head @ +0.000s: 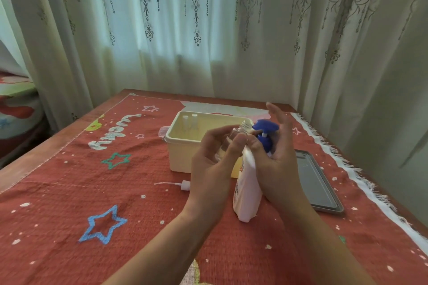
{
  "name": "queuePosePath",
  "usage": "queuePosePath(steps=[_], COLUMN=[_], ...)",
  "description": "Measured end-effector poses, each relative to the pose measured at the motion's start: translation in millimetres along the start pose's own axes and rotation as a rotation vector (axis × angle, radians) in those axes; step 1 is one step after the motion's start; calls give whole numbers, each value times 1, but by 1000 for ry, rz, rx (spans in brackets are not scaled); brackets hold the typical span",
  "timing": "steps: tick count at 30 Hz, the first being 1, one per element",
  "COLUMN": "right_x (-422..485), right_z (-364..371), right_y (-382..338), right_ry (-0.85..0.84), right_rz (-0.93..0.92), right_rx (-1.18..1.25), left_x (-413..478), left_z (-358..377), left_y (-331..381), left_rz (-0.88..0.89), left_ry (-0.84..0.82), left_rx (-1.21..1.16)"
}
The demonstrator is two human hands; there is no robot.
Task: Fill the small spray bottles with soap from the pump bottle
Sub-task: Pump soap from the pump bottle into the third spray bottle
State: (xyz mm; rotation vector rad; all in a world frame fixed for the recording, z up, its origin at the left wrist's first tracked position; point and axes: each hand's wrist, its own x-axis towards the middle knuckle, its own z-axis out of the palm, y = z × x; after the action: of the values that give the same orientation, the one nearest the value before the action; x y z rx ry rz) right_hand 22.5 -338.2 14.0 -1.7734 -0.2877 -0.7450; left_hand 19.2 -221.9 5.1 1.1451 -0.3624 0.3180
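We grip the small bottle [244, 127] in our left hand [214, 157], its neck leaning right toward the pump head [266, 126] beside our spread right hand [278, 159].

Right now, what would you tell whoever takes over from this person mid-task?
Left hand grips the small clear bottle, uncapped, neck held at the blue pump head.
Right hand, fingers straight, rests against that head; the white pump bottle sits on the cloth.
A spray cap lies on the cloth; two more small bottles stand in the cream tub.
Done: cap off. Fill level cannot be told. Left: pump soap, recap, check the other two.
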Motion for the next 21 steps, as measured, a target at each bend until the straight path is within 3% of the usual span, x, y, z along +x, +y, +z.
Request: queuePosePath(steps=[4, 11, 15, 17, 21], right_x=[-1, 3, 13, 14, -2], right_z=[1, -12, -11, 0, 45], right_y=[-1, -16, -47, -62, -63], right_ry=[6, -91, 81, 173, 79], right_rz=[40, 65, -46, -179, -356], right_rx=[-4, 28, 99, -29, -156], left_x=[5, 8, 9, 10, 15], left_z=[-2, -22, -42, -56, -89], left_y=[5, 21, 32, 36, 31], left_rz=[-55, -103, -104, -112, -104], left_ry=[-3, -22, -12, -12, -32], left_rx=[-113, -75, -37, -19, 104])
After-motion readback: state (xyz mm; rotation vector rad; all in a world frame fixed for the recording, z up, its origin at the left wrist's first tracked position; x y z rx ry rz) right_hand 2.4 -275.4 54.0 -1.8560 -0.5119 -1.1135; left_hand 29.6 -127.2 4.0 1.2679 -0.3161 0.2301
